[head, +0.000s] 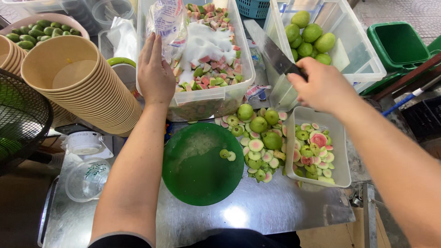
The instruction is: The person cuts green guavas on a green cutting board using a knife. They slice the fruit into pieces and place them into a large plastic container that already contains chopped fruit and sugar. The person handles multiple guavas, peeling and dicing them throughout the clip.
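A plastic bag of white sugar (168, 20), printed in blue and red, is being held tipped over the clear tub of chopped guava (209, 94) by the left hand (155, 73), whose fingers are pressed flat and close together against the bag's side; a white heap of sugar is already lying on the pink-and-green pieces inside the tub. A broad cleaver (271, 48) is being gripped at its handle by the right hand (321, 85), fingers curled tight around it, the blade being pointed up and away just right of the tub. Since the bag is being steadied by an open palm only, it is judged that it could slip and spill too much sugar, or drop into the tub; the raised blade, being carried close to the tub's rim and to the other forearm, could nick plastic or skin if it is swung carelessly. In front of the tub a round green cutting board (202, 174) is lying, with halved guavas (257, 138) being piled at its right and a white tray of guava scraps (342, 177) beyond them. Left of the tub a stack of paper bowls (78, 80) is lying on its side; right of it, whole guavas are being kept in a clear bin (367, 64).
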